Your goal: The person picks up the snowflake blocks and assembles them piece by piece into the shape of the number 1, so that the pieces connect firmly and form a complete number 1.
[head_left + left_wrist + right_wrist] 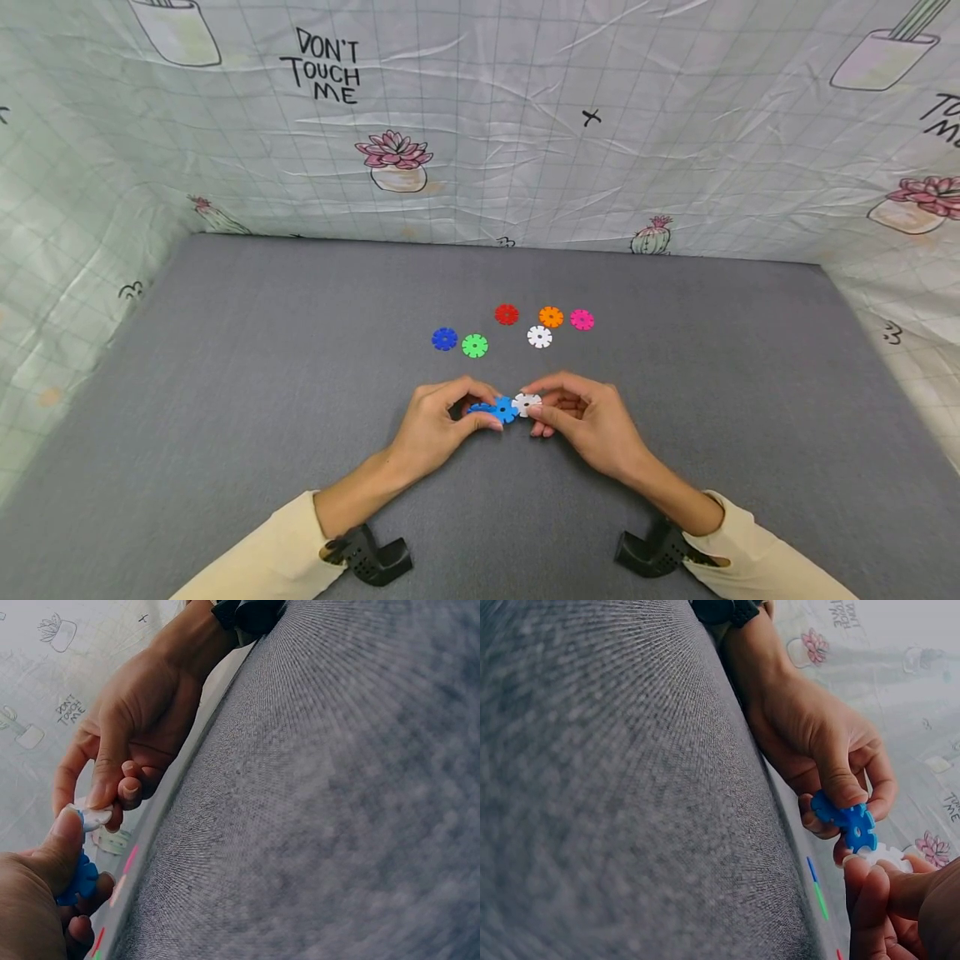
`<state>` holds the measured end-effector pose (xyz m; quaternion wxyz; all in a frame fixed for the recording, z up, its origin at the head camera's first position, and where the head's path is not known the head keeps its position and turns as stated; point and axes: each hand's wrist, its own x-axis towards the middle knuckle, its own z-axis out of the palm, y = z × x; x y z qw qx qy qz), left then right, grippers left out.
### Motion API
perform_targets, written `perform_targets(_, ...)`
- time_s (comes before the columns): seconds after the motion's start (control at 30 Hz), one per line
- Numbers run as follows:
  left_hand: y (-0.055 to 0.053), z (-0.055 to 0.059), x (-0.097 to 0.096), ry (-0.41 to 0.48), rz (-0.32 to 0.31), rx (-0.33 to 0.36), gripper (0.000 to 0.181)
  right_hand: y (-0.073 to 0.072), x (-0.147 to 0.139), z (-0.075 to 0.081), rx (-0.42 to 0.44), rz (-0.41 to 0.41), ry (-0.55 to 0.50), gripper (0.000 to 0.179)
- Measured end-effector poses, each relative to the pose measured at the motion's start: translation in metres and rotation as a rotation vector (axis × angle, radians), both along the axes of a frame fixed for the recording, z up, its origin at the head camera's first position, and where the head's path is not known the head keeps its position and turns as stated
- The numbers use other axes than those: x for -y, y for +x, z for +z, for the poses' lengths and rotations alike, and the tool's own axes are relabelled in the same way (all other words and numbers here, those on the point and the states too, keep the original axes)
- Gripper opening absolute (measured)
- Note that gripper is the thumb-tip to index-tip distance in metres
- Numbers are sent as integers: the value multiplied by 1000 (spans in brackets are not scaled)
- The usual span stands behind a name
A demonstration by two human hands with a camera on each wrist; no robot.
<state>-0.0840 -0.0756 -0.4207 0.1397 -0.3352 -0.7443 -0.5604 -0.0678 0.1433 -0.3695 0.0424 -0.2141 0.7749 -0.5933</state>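
My left hand (pixel 438 419) pinches joined light blue notched discs (pixel 504 409) between thumb and fingers, one disc set at an angle to the other. From the other side, my right hand (pixel 588 417) holds a white notched disc (pixel 527 404) by its edge. The white disc's rim meets the rim of the nearer blue disc. In the right wrist view, the blue discs (pixel 857 829) face the camera and the white disc (pixel 885 856) sits against their lower end. Part of the blue pair is hidden behind the left fingers in the head view.
Beyond the hands, flat on the grey table (pixel 300 350), lie loose notched discs: dark blue (pixel 445 338), green (pixel 475 346), red (pixel 507 314), orange (pixel 551 317), pink (pixel 582 320) and white (pixel 539 337). A printed cloth (pixel 480 125) hangs behind the table and at its sides.
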Motion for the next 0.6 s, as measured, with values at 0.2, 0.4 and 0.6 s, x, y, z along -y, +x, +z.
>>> perform_targets(0.2, 1, 2, 0, 6, -6, 5, 24, 0, 0, -1, -14, 13, -14, 19)
perform_targets(0.4, 2, 3, 0, 12, -12, 6, 24, 0, 0, -2, -17, 25, -23, 18)
perform_targets(0.6, 1, 2, 0, 35, -35, 0, 24, 0, 0, -2, -8, 33, -20, 18)
